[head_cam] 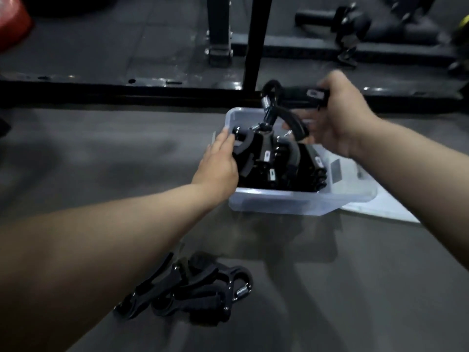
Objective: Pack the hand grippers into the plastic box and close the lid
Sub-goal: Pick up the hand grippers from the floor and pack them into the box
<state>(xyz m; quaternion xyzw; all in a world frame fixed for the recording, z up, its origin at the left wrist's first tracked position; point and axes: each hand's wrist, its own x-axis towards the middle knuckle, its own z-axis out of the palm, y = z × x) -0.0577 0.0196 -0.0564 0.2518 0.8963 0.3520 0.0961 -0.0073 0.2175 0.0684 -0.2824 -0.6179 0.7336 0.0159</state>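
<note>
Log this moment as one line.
right hand: holds hand gripper over plastic box | left hand: touches packed grippers | floor pile: unpacked | lid: off

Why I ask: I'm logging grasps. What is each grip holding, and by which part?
Right grip holds a gripper by its handles, over the box. Left grip only touches a packed gripper, on its handle.

The hand grippers are black with silvery springs, packed in a translucent pale plastic box. The floor is dark grey; a red object sits far left.
</note>
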